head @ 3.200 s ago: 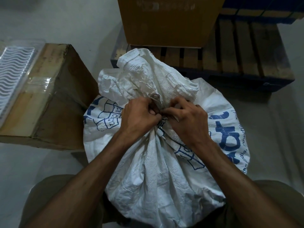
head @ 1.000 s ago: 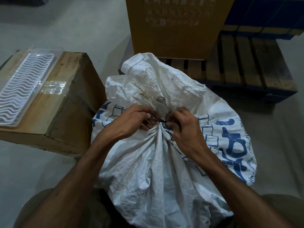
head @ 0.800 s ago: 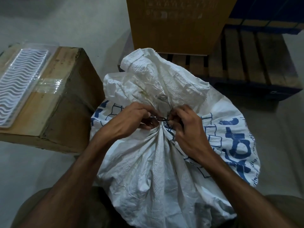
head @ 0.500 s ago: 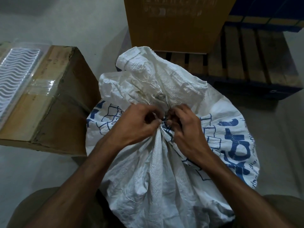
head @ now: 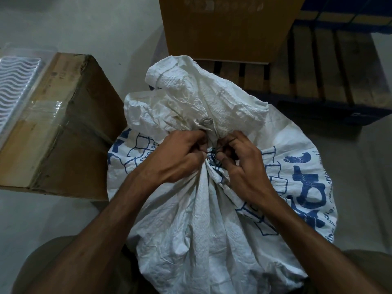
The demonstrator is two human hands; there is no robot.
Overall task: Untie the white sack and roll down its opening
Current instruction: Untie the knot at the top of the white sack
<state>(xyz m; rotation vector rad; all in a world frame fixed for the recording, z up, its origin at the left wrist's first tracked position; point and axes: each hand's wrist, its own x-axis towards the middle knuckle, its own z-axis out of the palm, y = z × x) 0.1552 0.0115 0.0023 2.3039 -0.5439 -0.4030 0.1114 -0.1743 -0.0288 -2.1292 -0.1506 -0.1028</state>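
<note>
A full white woven sack (head: 203,225) with blue print stands on the floor between my knees. Its neck is gathered and bound by a thin dark tie (head: 212,153). Above the binding the loose top of the sack (head: 191,96) stands crumpled, with a small metal ring (head: 206,120) showing on it. My left hand (head: 178,158) pinches the tie from the left side of the neck. My right hand (head: 244,160) pinches it from the right, with a strand looped over one finger. The knot itself is mostly hidden by my fingertips.
A taped cardboard box (head: 57,132) stands to the left of the sack, with a clear plastic tray (head: 14,81) on top. Behind the sack lies a wooden pallet (head: 331,68) carrying a large brown carton (head: 224,26). Grey floor surrounds everything.
Both hands stay at the sack's neck, working the tie. My fingers spread apart with the tie stretched between them, closed together again, and now sit slightly parted. The sack remains bound.
</note>
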